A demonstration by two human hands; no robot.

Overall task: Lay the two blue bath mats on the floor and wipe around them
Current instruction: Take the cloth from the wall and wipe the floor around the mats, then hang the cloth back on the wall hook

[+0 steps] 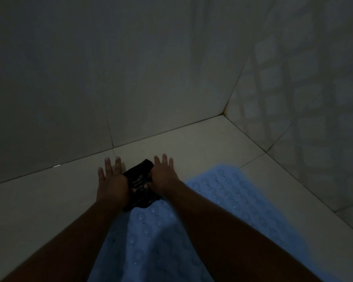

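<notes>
In a dim tiled corner, down on the pale floor [49,200]: wiping under way, by the look of it. Only one blue bath mat [222,200] in view, already laid flat, running from the bottom edge up toward the right wall [314,98] and stopping short of the corner. No sign of a second mat, so impossible to say whether laid or not. Judged roughly midway: laying at least half done, wiping begun at the mat's far left corner, bare strips along the back and right side apparently left to do. Between the hands, a dark cloth [140,180], bunched, partly on the tile and partly over the mat's edge. Left hand [110,180] flat, fingers straight and spread, thumb side pressing on the cloth; right hand [163,177] likewise splayed, pressing the cloth's other side. No pinch visible, though too dark to be sure. Mat itself pale blue, soft-looking, covered in rows of round bumps, rounded at the corner, slightly rumpled between the forearms.
</notes>
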